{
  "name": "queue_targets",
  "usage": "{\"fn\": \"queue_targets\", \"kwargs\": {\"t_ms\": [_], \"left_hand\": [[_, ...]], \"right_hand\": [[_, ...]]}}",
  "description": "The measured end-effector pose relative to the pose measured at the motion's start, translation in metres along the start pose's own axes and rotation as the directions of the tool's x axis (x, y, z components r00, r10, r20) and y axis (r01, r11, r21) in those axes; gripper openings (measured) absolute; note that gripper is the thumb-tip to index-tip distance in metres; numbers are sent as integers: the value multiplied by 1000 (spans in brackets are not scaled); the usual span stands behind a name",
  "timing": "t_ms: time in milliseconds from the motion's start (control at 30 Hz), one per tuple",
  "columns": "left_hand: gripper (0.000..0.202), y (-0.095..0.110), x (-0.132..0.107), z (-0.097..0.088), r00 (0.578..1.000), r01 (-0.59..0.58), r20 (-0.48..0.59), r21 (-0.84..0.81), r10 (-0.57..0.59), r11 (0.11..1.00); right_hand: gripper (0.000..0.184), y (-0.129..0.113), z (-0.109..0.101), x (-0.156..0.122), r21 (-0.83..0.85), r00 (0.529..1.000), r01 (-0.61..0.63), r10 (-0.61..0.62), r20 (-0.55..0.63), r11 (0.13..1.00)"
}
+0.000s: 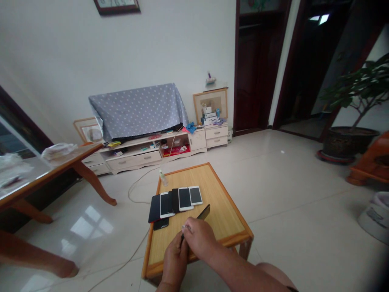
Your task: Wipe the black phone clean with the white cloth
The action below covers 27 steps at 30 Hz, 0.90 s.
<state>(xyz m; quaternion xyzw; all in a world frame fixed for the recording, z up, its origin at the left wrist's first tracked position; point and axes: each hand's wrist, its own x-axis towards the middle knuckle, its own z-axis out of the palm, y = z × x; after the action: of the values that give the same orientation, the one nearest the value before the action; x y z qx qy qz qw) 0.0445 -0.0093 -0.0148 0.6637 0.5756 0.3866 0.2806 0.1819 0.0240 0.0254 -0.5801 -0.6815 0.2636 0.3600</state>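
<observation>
Near the front of the small wooden table (220, 190), my left hand (176, 257) is closed around the lower end of a dark smartphone (204, 212), which is tilted with its far end up and to the right. My right hand (199, 238) lies across the phone, fingers bent and closed. A small whitish thing (186, 228), too small to name, shows at its fingertips. Beyond my hands is an overlapping row of phones and dark covers, with a white phone (196, 195) at its right end. A black phone (161, 224) rests at the row's near left.
A small clear bottle (163, 178) stands at the table's far left corner. A cable (129, 259) runs over the tiled floor on the left. A larger wooden table (88, 152) is at left, a white cabinet (197, 140) against the wall, and a potted plant (346, 142) at right.
</observation>
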Motion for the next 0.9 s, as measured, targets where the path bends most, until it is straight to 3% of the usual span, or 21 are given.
{"fn": "queue_targets", "kwargs": {"t_ms": [300, 500, 600, 733, 900], "left_hand": [[35, 1, 2, 0, 999, 9, -40, 54, -7, 999], [38, -5, 5, 1, 1000, 18, -17, 55, -17, 998], [40, -8, 6, 1, 999, 11, -48, 39, -9, 999], [45, 2, -1, -3, 990, 8, -140, -56, -16, 998], [55, 42, -22, -15, 982, 119, -118, -233, -150, 965]], "right_hand": [[24, 59, -53, 53, 34, 966, -175, 178, -190, 984], [14, 36, -28, 32, 100, 990, -51, 64, -128, 994], [14, 32, -24, 30, 150, 986, -24, 48, -161, 988], [22, 40, -43, 35, 225, 957, -34, 96, -274, 974], [35, 39, -70, 14, 304, 916, -21, 140, -376, 952]]}}
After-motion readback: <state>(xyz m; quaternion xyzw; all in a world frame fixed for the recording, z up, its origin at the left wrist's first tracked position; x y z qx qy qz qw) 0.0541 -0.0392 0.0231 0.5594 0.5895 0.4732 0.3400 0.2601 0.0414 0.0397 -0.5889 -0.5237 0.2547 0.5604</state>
